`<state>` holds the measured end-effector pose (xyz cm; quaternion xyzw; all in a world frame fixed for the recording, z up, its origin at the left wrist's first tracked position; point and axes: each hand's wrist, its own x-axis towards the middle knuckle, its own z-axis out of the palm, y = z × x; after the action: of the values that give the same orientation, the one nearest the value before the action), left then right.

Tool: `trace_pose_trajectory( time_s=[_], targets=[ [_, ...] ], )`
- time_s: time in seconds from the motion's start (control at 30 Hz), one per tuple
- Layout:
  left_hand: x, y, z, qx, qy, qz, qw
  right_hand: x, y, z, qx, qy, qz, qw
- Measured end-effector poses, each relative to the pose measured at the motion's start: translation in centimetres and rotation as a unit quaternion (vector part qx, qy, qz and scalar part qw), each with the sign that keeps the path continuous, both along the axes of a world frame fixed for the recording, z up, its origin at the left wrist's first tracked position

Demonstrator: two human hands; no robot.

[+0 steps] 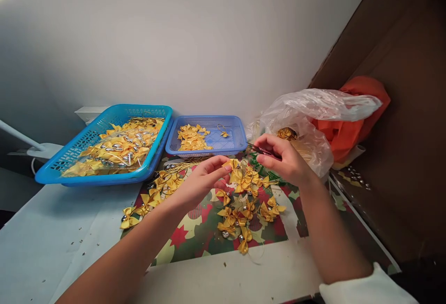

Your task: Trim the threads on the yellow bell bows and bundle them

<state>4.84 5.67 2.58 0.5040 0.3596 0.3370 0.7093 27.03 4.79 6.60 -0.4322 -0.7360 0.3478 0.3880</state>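
My left hand [202,181] pinches a yellow ribbon bow [234,166] between thumb and fingertips, with a small silver bell showing beside it. In my right hand [287,161] is a slim, dark red-handled tool [262,150]. Its narrow tip points left, and the fingers hide too much to tell its kind. Below and between the hands lies a loose pile of yellow bows with silver bells and gold cords [239,213]. More such bows [153,199] lie behind and beneath my left forearm.
A bright blue basket [52,176] heaped with bows and bells stands at left. Behind the hands is a smaller blue-violet basket [226,144] of bows. At right are a clear plastic bag [320,104], an orange bag [369,95] and a brown panel [400,164]. A patterned sheet [188,239] covers the table.
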Motion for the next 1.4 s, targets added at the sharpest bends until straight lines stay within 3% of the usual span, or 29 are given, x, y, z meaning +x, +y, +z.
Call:
trace_pose_trajectory(
  time_s=[0.17,0.4,1.1,1.4],
  targets=[
    [0.1,-0.1,0.1,-0.012,-0.011,0.01,1.0,0.7,-0.2,0.7,-0.068,-0.121,0.077,0.987],
    [0.3,-0.5,0.5,-0.008,-0.019,0.017,1.0,-0.7,0.1,-0.1,-0.018,-0.136,0.032,0.99],
    [0.4,-0.2,0.2,-0.012,-0.004,0.035,0.999,-1.4,0.9,-1.5,0.003,-0.167,0.03,0.986],
    [0.4,0.0,0.1,-0.011,-0.003,0.042,0.999,-0.4,0.8,-0.8,-0.035,-0.167,0.024,0.985]
  ],
)
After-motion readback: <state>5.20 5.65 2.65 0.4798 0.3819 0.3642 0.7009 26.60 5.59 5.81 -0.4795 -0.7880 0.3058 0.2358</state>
